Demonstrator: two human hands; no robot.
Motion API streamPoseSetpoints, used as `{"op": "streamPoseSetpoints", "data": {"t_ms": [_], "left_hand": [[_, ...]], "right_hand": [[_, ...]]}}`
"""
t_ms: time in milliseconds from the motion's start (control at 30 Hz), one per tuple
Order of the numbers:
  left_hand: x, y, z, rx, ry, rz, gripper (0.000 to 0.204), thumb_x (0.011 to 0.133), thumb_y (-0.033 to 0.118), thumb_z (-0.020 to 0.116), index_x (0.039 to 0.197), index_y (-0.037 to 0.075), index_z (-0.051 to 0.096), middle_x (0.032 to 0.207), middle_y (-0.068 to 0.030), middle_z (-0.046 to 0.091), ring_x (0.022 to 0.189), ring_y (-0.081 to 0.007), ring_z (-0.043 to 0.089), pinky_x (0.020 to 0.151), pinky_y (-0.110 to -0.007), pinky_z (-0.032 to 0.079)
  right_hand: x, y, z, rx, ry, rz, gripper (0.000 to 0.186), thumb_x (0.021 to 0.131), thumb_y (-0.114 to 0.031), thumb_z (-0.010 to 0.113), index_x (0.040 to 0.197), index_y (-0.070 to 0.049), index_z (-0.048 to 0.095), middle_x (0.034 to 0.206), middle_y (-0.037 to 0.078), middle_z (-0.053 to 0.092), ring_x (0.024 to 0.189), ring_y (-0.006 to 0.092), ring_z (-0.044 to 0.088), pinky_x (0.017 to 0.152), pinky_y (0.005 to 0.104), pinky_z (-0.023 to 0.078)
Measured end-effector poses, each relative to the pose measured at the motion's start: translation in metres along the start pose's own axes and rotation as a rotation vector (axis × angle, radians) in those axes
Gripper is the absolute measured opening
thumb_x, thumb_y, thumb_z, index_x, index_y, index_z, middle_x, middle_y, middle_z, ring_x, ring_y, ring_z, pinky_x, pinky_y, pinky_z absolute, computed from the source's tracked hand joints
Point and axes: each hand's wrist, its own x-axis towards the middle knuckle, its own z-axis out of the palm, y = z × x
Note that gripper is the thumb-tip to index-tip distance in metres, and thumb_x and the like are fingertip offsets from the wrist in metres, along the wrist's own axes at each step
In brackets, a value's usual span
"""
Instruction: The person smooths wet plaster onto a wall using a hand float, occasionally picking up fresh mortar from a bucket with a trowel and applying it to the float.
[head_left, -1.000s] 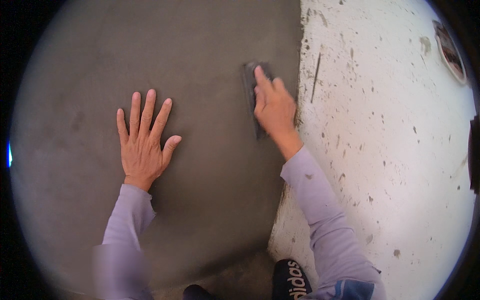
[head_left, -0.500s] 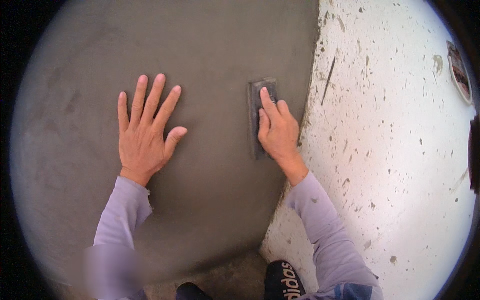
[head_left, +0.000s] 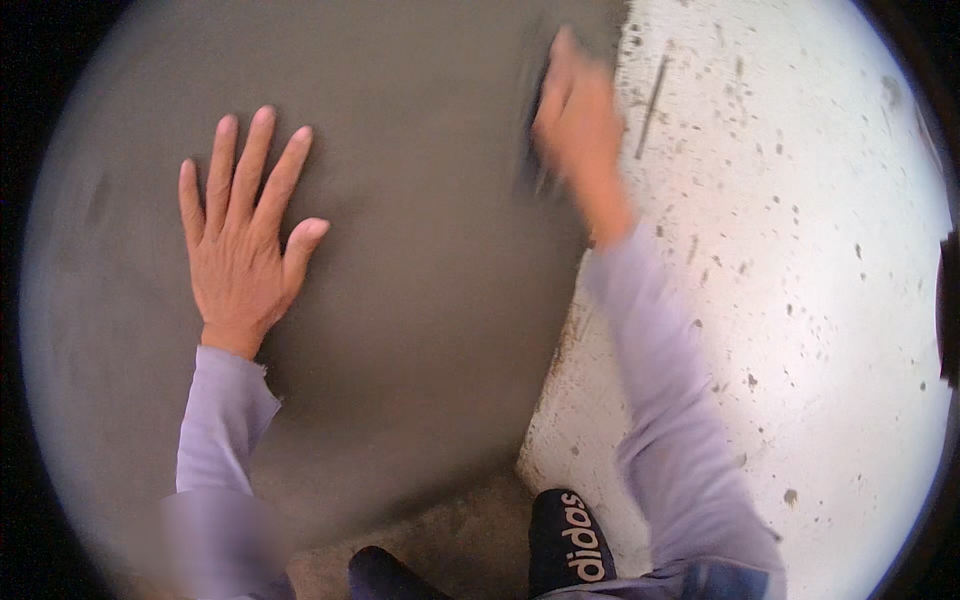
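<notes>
My left hand lies flat on the smooth grey cement surface, its fingers spread and holding nothing. Farther up and to the right, my right hand grips a dark rectangular plastering float, pressed against the cement close to its right edge. Motion blurs this hand and the float, and the hand covers much of the tool. One finger stretches along the float's back.
A white surface with grey splatters borders the cement on the right. On it shows a thin dark strip. Dark legwear with pale lettering appears at the bottom, above brownish ground. A dark object sits at the right rim.
My right hand has swept the float upward and slightly right along the cement's edge. My left hand appears farther left and slightly higher in the picture, still flat; the view has also shifted a little.
</notes>
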Motion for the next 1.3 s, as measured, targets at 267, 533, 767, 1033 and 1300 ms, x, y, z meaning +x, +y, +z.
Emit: {"op": "streamPoseSetpoints", "data": {"t_ms": [267, 533, 767, 1033, 1300], "left_hand": [[0.0, 0.003, -0.002, 0.022, -0.026, -0.023, 0.072, 0.092, 0.072, 0.014, 0.149, 0.035, 0.036, 0.16, 0.0046, 0.023, 0.15, -0.0192, 0.014, 0.123, -0.046, 0.004], [0.002, -0.001, 0.009, -0.007, 0.098, 0.041, 0.071, 0.093, 0.071, 0.014, 0.149, 0.035, 0.036, 0.16, 0.0042, 0.025, 0.149, -0.0189, 0.016, 0.123, -0.046, 0.004], [0.01, -0.006, 0.003, 0.007, 0.195, 0.1, 0.064, 0.097, 0.064, 0.021, 0.15, 0.031, 0.038, 0.159, 0.0019, 0.028, 0.149, -0.0236, 0.019, 0.12, -0.052, 0.007], [0.001, 0.008, 0.001, -0.05, 0.192, 0.087, 0.062, 0.098, 0.061, 0.024, 0.15, 0.03, 0.038, 0.16, 0.0012, 0.027, 0.149, -0.0251, 0.018, 0.119, -0.053, 0.007], [-0.004, -0.001, -0.007, -0.103, 0.039, 0.13, 0.068, 0.097, 0.066, 0.019, 0.152, 0.029, 0.031, 0.162, -0.0016, 0.021, 0.15, -0.0277, 0.011, 0.119, -0.055, 0.003]], "right_hand": [[-0.087, 0.005, -0.033, 0.075, -0.223, 0.098, 0.044, 0.095, -0.02, 0.053, 0.139, -0.013, 0.053, 0.092, 0.019, 0.059, 0.076, 0.0332, 0.063, 0.061, 0.0429, 0.05], [0.216, 0.102, 0.036, -0.657, -0.369, -0.394, 0.039, 0.097, -0.026, 0.042, 0.113, -0.001, 0.066, 0.125, 0.022, 0.061, 0.112, 0.0387, 0.06, 0.096, 0.0422, 0.048], [0.079, 0.052, -0.004, 0.027, -0.007, 0.162, 0.039, 0.096, -0.025, 0.042, 0.12, -0.003, 0.063, 0.114, 0.023, 0.065, 0.106, 0.0406, 0.061, 0.092, 0.0444, 0.049], [-0.329, 0.011, -0.096, 0.31, -0.393, 0.373, 0.045, 0.091, -0.012, 0.058, 0.135, -0.006, 0.057, 0.082, 0.014, 0.048, 0.071, 0.0301, 0.05, 0.062, 0.0389, 0.043], [-0.19, -0.001, -0.06, 0.214, -0.343, 0.28, 0.039, 0.095, -0.02, 0.055, 0.134, -0.02, 0.058, 0.087, 0.014, 0.051, 0.073, 0.031, 0.056, 0.06, 0.0437, 0.048]]}}
